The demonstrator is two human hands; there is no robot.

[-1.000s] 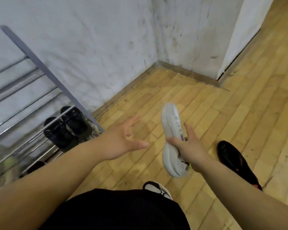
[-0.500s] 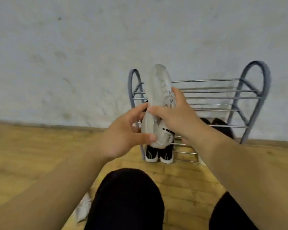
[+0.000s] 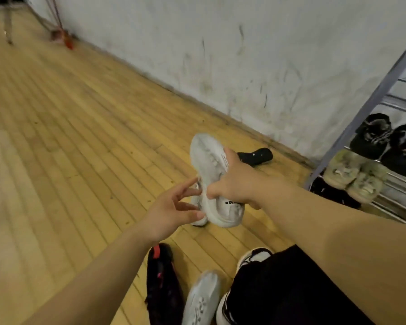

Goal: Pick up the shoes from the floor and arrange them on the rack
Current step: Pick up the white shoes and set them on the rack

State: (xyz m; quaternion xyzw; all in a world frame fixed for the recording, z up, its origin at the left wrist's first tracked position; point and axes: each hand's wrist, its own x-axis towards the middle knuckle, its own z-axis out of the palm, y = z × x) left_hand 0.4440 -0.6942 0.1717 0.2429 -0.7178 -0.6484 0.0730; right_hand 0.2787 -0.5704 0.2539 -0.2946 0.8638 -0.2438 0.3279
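My right hand grips a white shoe by its side, sole turned up, held above the wooden floor. My left hand is spread with its fingertips touching the heel end of that shoe. The metal shoe rack stands at the right edge against the wall. It holds a black pair, a pale greenish pair and a dark pair low down. On the floor lie a second white shoe, a black shoe with red trim and a black slipper.
A scuffed white wall runs diagonally behind the floor. My own black-and-white shoe and black-clad leg fill the lower right. A red-handled object leans in the far left corner. Bare wooden floor stretches to the left.
The view swung left, so the rack shifted from centre to the right edge. The white shoe stayed in my right hand, and my left hand loosened to fingertip contact at its heel.
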